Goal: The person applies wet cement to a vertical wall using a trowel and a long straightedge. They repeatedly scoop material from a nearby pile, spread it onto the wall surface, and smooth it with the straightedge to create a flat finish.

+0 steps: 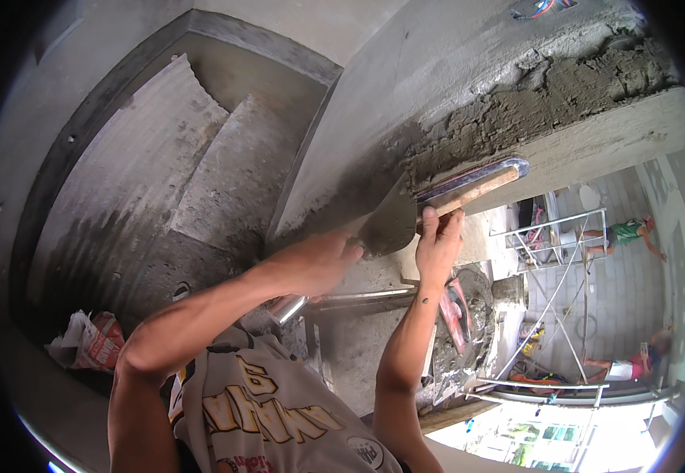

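My left hand (328,262), slightly blurred, is closed at the near end of a grey trowel (390,222); its grip is partly hidden. The broad blade, smeared with mortar, reaches toward the wall edge. My right hand (439,236) pinches the near end of a long float (472,186) with a dark, rounded blade and a wooden strip along it. That float lies against the lower edge of a rough band of wet mortar (516,114) on the wall. Trowel and float are close together, and I cannot tell whether they touch.
Below my right wrist, a red float (454,314) rests beside wet mortar. Concrete steps (228,169) are at left, with a torn bag (90,340) near them. Metal scaffolding (555,292) and two other people stand far right. Wires (543,8) poke from the wall.
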Motion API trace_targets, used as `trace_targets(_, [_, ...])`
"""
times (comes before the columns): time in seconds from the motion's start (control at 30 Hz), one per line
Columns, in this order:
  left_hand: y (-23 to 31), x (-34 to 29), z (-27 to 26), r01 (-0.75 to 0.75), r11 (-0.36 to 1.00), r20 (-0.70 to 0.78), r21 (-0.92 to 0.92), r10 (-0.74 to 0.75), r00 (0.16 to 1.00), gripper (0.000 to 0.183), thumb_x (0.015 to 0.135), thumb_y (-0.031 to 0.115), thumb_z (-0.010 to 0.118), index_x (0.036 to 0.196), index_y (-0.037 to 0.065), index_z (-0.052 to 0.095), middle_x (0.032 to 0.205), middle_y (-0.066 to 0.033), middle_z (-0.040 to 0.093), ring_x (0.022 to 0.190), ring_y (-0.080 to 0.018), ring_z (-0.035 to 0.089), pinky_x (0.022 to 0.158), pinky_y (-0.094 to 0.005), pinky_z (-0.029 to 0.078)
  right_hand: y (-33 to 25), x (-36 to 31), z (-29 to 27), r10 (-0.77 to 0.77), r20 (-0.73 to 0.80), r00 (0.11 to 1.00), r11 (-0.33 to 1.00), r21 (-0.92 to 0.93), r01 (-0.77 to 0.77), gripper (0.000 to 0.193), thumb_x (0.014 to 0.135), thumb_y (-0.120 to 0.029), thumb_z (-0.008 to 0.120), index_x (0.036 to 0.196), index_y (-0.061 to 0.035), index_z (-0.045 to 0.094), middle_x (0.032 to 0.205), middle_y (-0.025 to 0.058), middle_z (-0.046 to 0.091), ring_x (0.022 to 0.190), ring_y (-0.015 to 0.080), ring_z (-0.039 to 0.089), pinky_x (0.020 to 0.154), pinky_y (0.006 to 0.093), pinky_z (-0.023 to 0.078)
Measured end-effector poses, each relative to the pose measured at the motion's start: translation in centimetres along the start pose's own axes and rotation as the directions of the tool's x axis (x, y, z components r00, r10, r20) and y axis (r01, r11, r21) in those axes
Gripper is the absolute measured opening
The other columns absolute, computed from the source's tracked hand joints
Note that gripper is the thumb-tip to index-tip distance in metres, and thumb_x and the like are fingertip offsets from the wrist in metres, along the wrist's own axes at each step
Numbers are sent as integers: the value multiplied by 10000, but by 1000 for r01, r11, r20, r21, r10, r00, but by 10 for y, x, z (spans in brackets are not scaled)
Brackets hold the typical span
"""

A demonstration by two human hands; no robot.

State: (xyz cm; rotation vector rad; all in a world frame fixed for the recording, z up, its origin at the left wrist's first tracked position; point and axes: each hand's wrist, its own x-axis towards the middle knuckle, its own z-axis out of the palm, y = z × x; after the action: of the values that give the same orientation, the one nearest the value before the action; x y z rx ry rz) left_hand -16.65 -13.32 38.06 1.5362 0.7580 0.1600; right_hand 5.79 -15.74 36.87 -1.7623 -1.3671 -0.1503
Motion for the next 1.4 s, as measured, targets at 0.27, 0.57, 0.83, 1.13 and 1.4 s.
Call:
trace_targets(0.27, [18,-7,2,-48,999,-38,8,49,998,475,991,317,338,1306,-38,317,569,-51,466,472,-148,505,460,-317,447,-1,1,-6,85,69,994,996,-33,-83,240,961,-191,470,1014,31,542,727,171,627,614,226,589,600,315,464])
trace_targets(0.57, [57,-15,-7,-133,985,-70,110,141,988,453,971,306,365,1200,-81,411,770,-203,590,634,-266,616,648,-419,458,17,4,-7,-135,33,990,987,-80,137,169,906,-118,480,972,13,564,709,242,591,669,418,584,582,423,455])
trace_targets(0.83, [39,-6,-4,-62,998,-37,-23,61,997,453,976,312,356,1198,-81,401,749,-170,575,600,-229,610,601,-384,467,7,5,-7,-66,22,998,995,-74,68,185,868,-51,479,1011,40,552,710,241,590,657,420,583,574,429,459])
trace_targets(1.13, [71,-17,-11,-143,985,-78,95,151,986,426,973,293,362,1156,-86,426,714,-188,580,605,-272,614,634,-415,466,18,6,-6,-115,23,993,993,28,114,190,841,-25,483,1011,23,552,736,232,602,671,413,599,578,431,465])
trace_targets(1.4, [58,-26,-2,-266,956,-92,125,278,956,402,985,284,369,1210,-48,385,616,-49,471,490,-164,497,467,-321,436,21,11,-7,-560,-4,828,815,-181,551,243,795,-74,575,1025,3,557,740,182,631,665,388,612,572,421,471])
